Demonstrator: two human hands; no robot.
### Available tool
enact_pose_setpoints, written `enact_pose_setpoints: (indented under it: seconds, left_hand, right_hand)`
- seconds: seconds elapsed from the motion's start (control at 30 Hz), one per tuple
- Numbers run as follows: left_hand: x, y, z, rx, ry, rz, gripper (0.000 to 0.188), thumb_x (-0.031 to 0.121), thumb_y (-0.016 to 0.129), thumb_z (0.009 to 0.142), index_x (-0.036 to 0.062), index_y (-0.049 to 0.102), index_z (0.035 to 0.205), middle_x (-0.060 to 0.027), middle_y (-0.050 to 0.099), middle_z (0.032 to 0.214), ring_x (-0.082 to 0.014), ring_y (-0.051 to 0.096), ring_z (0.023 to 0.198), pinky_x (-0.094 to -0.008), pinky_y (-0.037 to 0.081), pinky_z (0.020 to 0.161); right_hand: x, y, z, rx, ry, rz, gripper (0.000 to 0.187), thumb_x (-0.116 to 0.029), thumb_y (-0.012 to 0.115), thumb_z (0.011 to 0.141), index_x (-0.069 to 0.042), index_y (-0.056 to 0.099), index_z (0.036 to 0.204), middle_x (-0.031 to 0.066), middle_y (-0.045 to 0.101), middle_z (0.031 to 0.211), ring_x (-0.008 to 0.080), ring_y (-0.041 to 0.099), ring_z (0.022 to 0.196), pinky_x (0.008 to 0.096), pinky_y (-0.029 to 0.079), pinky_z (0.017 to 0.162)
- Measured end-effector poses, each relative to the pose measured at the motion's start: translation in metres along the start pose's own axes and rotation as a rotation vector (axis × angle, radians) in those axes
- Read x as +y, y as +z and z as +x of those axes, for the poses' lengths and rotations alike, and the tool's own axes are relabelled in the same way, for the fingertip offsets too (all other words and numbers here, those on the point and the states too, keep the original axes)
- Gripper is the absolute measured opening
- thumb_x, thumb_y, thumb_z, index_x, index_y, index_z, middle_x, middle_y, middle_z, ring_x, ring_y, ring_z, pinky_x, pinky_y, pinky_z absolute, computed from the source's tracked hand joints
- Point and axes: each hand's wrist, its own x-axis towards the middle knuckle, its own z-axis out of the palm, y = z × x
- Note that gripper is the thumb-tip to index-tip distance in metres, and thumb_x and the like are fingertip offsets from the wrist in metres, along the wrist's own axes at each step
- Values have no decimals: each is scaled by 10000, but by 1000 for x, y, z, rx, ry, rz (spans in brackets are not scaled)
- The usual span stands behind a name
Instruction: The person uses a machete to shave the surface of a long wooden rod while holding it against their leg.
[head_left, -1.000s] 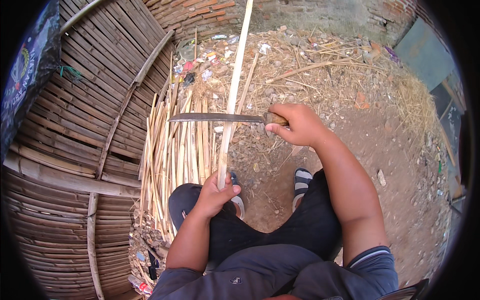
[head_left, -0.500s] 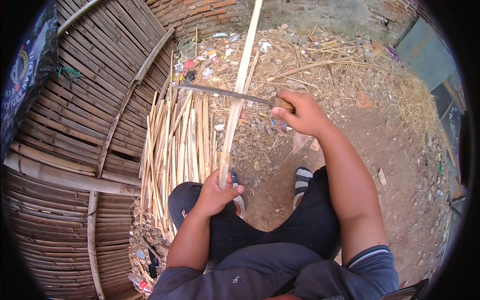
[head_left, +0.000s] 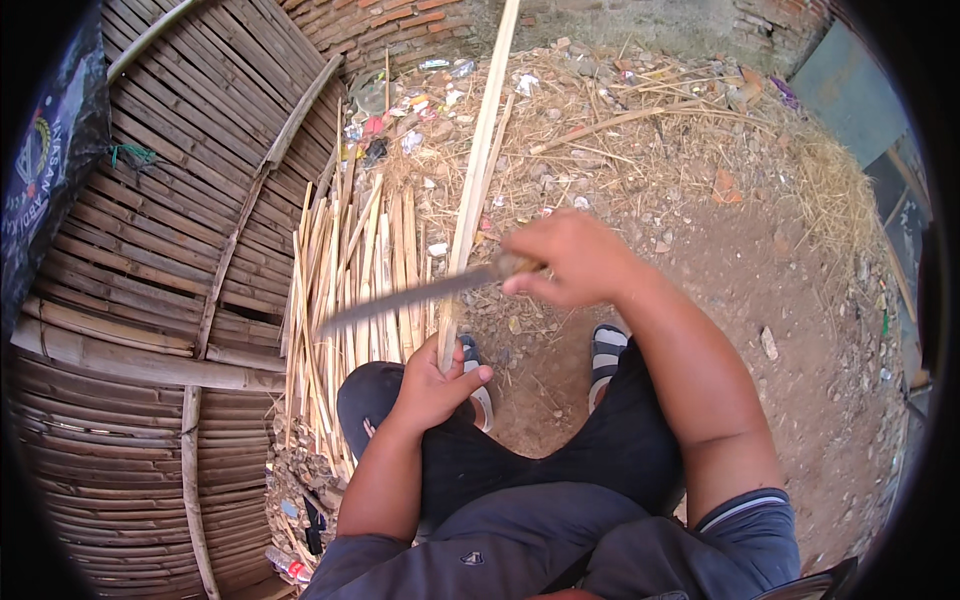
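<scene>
My left hand (head_left: 440,383) is closed around the near end of a long pale bamboo strip (head_left: 477,165), which points away from me and runs out past the top edge. In my right hand (head_left: 565,258) is the wooden handle of a long-bladed machete (head_left: 410,298). Its blade lies across the strip a little beyond my left hand and reaches left over the pile; motion blurs it slightly. Whether the edge bites into the strip, I cannot tell.
A pile of bamboo strips (head_left: 375,265) lies left of my knees, beside a slatted bamboo wall (head_left: 240,120). Straw and litter (head_left: 600,130) cover the ground ahead, up to a brick wall (head_left: 420,28). Bare dirt (head_left: 720,290) is on the right, with a grey panel (head_left: 850,95) beyond.
My right hand has drawn the machete toward me, down along the strip and somewhat left. My left hand and the strip have hardly moved.
</scene>
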Motion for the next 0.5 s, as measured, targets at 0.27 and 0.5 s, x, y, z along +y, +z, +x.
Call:
enact_pose_setpoints:
  seconds: [0.27, 0.5]
  left_hand:
    - [-7, -1, -1, -48, 2, 17, 380, 122, 893, 847, 97, 548, 1003, 86, 493, 901, -14, 454, 798, -196, 403, 703]
    - [-1, 4, 1, -19, 52, -49, 369, 111, 884, 851, 113, 542, 989, 79, 498, 875, -17, 435, 774, -188, 368, 676]
  right_hand:
    - [52, -27, -15, 290, 434, 65, 428, -501, 678, 965, -106, 717, 1124, 158, 736, 905, 352, 722, 842, 450, 573, 762]
    - [2, 4, -6, -23, 73, 4, 342, -440, 725, 934, -108, 692, 1010, 112, 676, 808, 339, 689, 770, 446, 539, 708]
